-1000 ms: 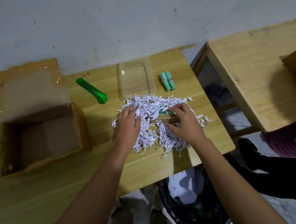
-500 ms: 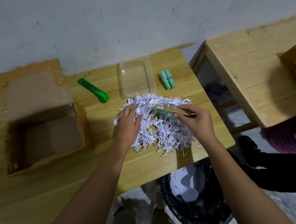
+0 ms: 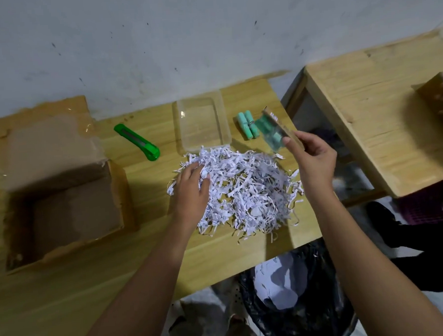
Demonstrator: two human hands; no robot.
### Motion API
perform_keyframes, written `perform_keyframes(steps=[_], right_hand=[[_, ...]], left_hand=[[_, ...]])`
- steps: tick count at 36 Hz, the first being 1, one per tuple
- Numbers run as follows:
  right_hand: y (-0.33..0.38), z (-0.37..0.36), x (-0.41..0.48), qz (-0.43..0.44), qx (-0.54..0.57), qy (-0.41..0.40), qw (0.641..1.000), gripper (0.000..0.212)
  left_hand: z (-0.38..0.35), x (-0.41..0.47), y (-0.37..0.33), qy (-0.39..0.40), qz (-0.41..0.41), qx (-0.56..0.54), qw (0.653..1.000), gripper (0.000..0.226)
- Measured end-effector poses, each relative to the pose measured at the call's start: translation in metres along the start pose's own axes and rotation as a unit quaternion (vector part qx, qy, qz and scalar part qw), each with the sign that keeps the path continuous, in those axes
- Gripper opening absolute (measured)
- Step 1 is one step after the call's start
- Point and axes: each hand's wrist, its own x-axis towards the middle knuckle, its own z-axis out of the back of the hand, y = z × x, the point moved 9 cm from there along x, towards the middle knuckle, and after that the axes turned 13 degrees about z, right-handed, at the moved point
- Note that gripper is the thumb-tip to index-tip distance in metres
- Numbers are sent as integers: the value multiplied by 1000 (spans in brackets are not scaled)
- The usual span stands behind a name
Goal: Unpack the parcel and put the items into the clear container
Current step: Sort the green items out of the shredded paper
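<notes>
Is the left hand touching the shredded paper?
Touching. The head view shows the left hand lying on the paper, its fingers sunk among the strips.

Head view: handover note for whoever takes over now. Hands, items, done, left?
Left hand: open, resting on the shredded paper.
Right hand: holding a blister pack lifted above the table.
Clear container: empty. Teal tube pair lies on the table beside it.
Done: box opened, filler tipped out.
Left: put pack and tubes in the container; search the paper for more.
</notes>
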Motion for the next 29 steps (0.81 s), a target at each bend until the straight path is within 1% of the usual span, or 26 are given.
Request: perform_keyframes(steps=[2, 7, 10, 12, 15, 17, 20, 23, 25, 27, 29], right_hand=[[-8, -6, 14, -3, -12, -16, 1000, 17], [-37, -25, 40, -18, -61, -40, 997, 25], [-52, -32, 47, -29, -85, -58, 994, 27], [-58, -34, 51, -28, -121, -61, 990, 28], [-67, -39, 53, -29, -156, -37, 987, 28], [-67, -43, 53, -16, -177, -8, 984, 31], [-60, -50, 52, 7, -194, 49, 980, 35], [-57, -48, 49, 17, -188, 77, 979, 37], [-54, -41, 45, 21, -186, 81, 979, 37], [-52, -35, 38, 34, -206, 90, 974, 36], [-53, -32, 29, 37, -231, 107, 966, 38]], left_hand=[[0, -1, 1, -1, 0, -4, 1000, 40], [0, -1, 2, -18, -7, -5, 1000, 39], [1, -3, 2, -30, -21, 0, 999, 39], [2, -6, -2, -36, -38, 10, 999, 42], [2, -10, -7, -48, -69, 52, 995, 43], [2, -12, -7, -54, -74, 77, 993, 44], [7, -16, -8, -67, -73, 71, 992, 42], [15, -16, -7, -93, -55, 75, 991, 42], [20, -12, -3, -113, -27, 78, 990, 51], [20, -5, 4, -104, 19, 67, 992, 61], [16, -1, 11, -73, 55, 42, 995, 64]])
